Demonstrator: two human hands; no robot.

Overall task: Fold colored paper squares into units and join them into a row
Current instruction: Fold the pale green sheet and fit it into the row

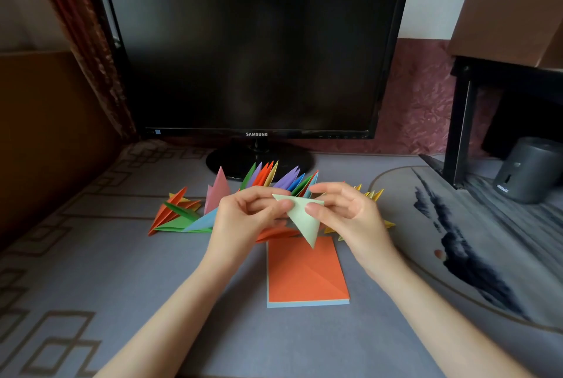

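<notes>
Holding a pale green paper triangle (303, 220) just above the counter (152, 286), we pinch its upper corners between thumb and fingers of our left hand (240, 219) and right hand (350, 214). It hangs point down over an orange-topped stack of squares (306, 277). A multicoloured row of joined units (274, 178) stands behind.

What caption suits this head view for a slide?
Left hand and right hand pinch a pale green triangle above the orange stack, folded units behind.

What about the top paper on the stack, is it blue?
No, the top sheet is orange; blue only peeks out beneath it.
</notes>
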